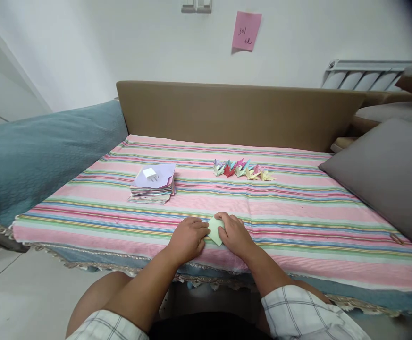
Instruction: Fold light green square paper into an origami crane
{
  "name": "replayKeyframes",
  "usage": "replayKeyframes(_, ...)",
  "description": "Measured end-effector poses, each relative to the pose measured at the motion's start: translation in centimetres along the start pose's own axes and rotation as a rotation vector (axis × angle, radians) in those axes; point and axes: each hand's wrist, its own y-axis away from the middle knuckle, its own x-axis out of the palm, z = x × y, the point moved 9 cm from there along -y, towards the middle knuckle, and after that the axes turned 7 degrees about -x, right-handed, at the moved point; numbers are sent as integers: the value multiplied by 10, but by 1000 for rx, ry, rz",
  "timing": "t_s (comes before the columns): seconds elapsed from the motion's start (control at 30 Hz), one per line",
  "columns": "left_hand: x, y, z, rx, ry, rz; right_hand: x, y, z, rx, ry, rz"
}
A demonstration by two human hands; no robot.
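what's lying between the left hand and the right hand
A green paper lies there on the striped cloth, with the left hand and right hand touching it from either side; the head view shows this.

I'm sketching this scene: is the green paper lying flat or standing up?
Flat: the green paper lies on the striped cloth, left hand and right hand at its edges.

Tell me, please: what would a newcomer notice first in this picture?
The eye would probably fall first on the cluster of colourful folded papers on the striped cloth, toward the backrest. Nearer the front edge, the left hand and right hand touch a pale green paper. Left of the cluster stands a paper stack with a small white object on top.
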Motion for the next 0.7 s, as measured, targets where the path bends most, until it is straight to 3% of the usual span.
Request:
replayKeyframes(0.27, -4, -1, -4, 15, 6, -51, -3, 3, -8, -64, 59, -38)
replayKeyframes(0.47, -2, -4, -3, -34, -6, -77, -6, 6, -23, 57, 141, -107)
replayKeyframes(0.7, 3, -5, 4, -70, 29, -104, -7, 3, -28, 115, -54, -170)
